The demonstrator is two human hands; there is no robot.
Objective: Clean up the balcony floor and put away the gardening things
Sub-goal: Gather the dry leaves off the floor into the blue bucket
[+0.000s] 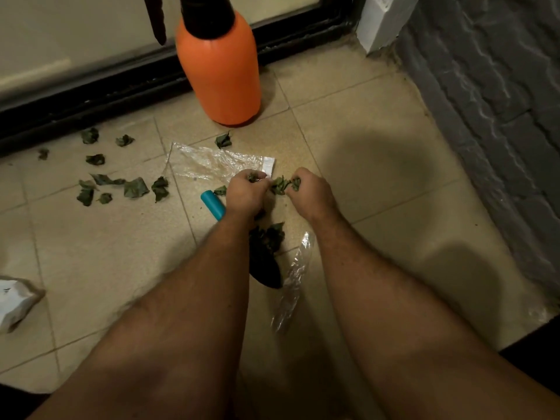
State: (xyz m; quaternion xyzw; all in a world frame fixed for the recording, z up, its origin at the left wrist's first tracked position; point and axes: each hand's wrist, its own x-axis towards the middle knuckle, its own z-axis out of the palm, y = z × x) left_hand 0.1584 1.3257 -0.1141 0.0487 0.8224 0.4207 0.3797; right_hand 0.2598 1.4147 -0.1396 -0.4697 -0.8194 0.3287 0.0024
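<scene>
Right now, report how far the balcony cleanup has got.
Done: nothing looks put away. In hand: the left hand and right hand both grip dried leaves beside the plastic bag. Left: scattered leaves on the tiles, leaves on the trowel, the orange sprayer.

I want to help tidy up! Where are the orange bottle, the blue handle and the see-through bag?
orange spray bottle [222, 77], head view, middle of its orange body.
blue handle [213, 203], head view, middle of the part showing beside the left hand.
clear plastic bag [209, 163], head view, middle of the flat crinkled sheet.
</scene>
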